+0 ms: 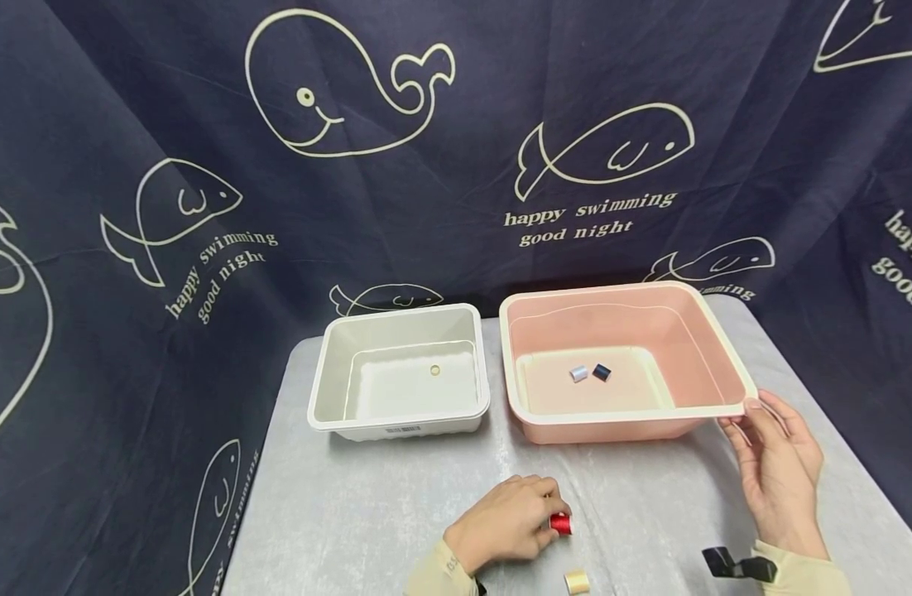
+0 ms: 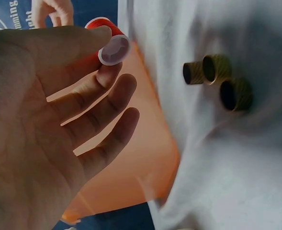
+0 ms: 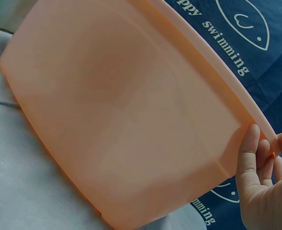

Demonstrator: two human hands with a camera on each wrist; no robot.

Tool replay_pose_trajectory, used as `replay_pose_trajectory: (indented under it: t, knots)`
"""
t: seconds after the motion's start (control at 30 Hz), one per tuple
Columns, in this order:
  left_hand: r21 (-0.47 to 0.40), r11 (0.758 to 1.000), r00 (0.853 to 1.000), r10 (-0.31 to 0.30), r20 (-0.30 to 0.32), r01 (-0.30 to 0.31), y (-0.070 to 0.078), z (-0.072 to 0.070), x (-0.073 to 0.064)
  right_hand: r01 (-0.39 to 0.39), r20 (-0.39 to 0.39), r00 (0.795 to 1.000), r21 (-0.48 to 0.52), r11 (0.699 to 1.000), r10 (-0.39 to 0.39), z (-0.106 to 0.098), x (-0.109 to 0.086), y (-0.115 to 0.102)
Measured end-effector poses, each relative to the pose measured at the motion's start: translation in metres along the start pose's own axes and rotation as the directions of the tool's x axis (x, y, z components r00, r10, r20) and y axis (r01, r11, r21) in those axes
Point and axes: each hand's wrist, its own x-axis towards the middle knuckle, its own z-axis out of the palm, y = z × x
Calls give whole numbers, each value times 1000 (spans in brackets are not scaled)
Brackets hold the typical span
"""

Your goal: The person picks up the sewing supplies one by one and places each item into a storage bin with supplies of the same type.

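We see a small red thread spool with white plastic ends (image 1: 560, 524) at the fingertips of the left hand (image 1: 508, 520), its thumb and forefinger pinching it while the other fingers spread loosely apart. We cannot tell whether it touches the table. We judge it light and stiff, its wound thread probably slippery, so a gentle pinch around the middle, between the ends, should suit it. To that hand's right and nearer us lies a pale gold thread spool (image 1: 577, 582); past its fingertips, three hollow brass-coloured cylinders (image 2: 222, 69) stand or lie, we cannot say which. Ahead and rightward, a pink plastic tub (image 1: 627, 415) holds a pale spool (image 1: 578, 374) and a dark spool (image 1: 602, 372); the right hand (image 1: 784, 463) grips its near right corner, thumb and fingers clamped around the rim.
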Motion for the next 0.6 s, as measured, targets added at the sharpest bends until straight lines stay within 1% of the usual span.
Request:
replay_pose_trajectory:
  t: [0.13,0.27,0.43,0.6]
  knots:
    - [-10,1000,1000,11,-14,-11,-6,-7,3,-2,-3,1000,5,1000,2,0,0,0]
    - [-25,999,999,34,-29,-34,-12,-19,5,0,-8,1000,-4,1000,0,0,0,0]
    - [-57,997,998,50,-23,-51,-19,-41,8,-4,-9,1000,-22,1000,4,-1,-1,0]
    - [-96,994,998,60,-7,-61,-23,-65,9,-13,-5,1000,-13,1000,13,-1,-2,-1]
